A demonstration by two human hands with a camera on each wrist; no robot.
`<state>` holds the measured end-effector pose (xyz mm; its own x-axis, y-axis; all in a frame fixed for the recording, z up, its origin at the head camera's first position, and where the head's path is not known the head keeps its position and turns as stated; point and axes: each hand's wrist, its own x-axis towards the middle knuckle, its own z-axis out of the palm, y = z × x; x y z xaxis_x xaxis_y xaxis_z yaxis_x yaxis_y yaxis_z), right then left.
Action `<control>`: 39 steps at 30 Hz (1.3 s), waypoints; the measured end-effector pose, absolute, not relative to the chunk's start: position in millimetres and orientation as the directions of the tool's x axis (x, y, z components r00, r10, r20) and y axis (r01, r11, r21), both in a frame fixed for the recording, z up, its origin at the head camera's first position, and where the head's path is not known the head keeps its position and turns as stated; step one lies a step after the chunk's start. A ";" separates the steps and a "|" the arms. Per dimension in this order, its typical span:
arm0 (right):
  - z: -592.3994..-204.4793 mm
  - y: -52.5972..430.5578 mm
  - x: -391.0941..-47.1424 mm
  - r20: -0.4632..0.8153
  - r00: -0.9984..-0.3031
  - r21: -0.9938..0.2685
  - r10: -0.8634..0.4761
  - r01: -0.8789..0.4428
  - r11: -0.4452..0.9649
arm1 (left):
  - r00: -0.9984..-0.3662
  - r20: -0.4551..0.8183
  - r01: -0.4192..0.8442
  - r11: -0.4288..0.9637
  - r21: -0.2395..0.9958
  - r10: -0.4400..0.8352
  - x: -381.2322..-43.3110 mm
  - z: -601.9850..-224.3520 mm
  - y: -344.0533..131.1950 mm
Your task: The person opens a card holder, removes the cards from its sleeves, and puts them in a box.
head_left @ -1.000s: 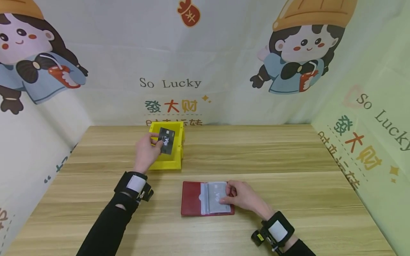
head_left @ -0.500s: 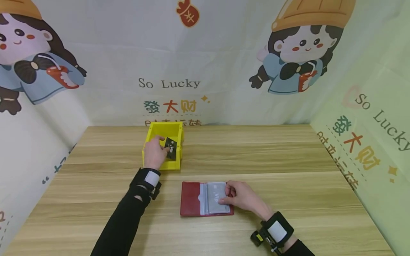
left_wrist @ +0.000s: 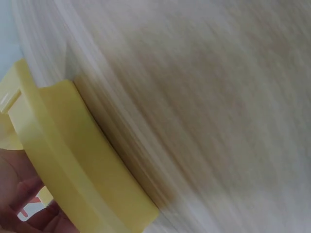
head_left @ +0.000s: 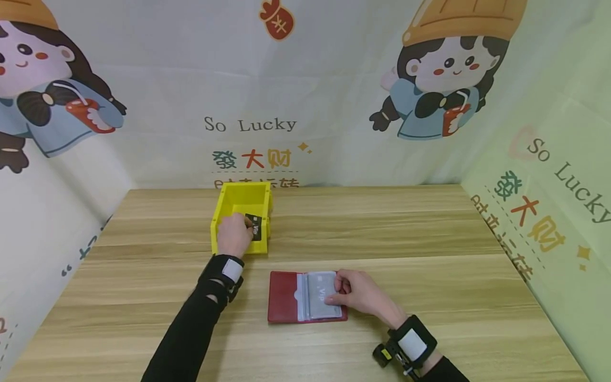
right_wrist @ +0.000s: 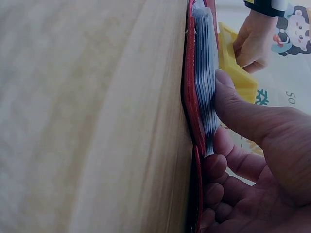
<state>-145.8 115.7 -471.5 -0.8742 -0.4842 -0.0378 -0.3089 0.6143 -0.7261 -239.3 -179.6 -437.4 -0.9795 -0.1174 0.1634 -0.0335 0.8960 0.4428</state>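
Observation:
In the head view my left hand [head_left: 234, 235] reaches into a yellow plastic bin [head_left: 241, 187], its fingers curled at the left edge of a black "Vip" card [head_left: 256, 229]. The left wrist view shows part of this hand behind the bin's yellow wall [left_wrist: 77, 150], with the card hidden. My right hand [head_left: 365, 293] pinches the right edge of the clear sleeves [head_left: 317, 305] of an open red card holder [head_left: 282, 297]. In the right wrist view its thumb [right_wrist: 231, 99] presses on the stacked sleeves, with the other fingers curled at their edge.
Bin and card holder stand on a wood-grain table [head_left: 406, 228], the bin at the back near a printed cloth backdrop [head_left: 334, 95]. Cloth also rises along both sides. Each wrist wears a black strap with a small camera.
My left hand has lowered the black card from above the bin down into it, moving slightly right and toward me. The right hand stays at the card holder.

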 end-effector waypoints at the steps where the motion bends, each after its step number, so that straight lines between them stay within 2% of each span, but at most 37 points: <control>1: -471.3 115.6 -145.7 -0.037 -0.874 -0.725 -0.485 -0.311 0.614 | -0.981 0.150 -0.043 0.900 0.434 -0.120 -238.8 -437.5 -179.3; 17: -470.2 115.4 -144.2 -0.037 -0.872 -0.714 -0.489 -0.319 0.623 | -0.990 -0.047 -0.141 0.898 0.416 -0.134 -233.4 -433.6 -176.3; 25: -471.2 115.5 -144.7 -0.026 -0.870 -0.712 -0.493 -0.330 0.620 | -0.996 -0.060 -0.089 0.931 0.355 -0.072 -232.0 -432.9 -175.4; 28: -471.0 115.4 -144.4 -0.026 -0.869 -0.709 -0.494 -0.332 0.622 | -0.999 -0.016 -0.039 0.927 0.372 -0.035 -229.1 -433.9 -178.2; 32: -471.1 115.2 -144.5 -0.021 -0.868 -0.711 -0.497 -0.336 0.618 | -0.991 0.134 0.061 0.911 0.407 0.007 -224.4 -433.7 -182.1; 39: -470.8 115.3 -144.7 -0.017 -0.869 -0.718 -0.494 -0.334 0.611 | -0.918 0.396 0.184 0.867 0.462 -0.016 -208.4 -415.6 -171.6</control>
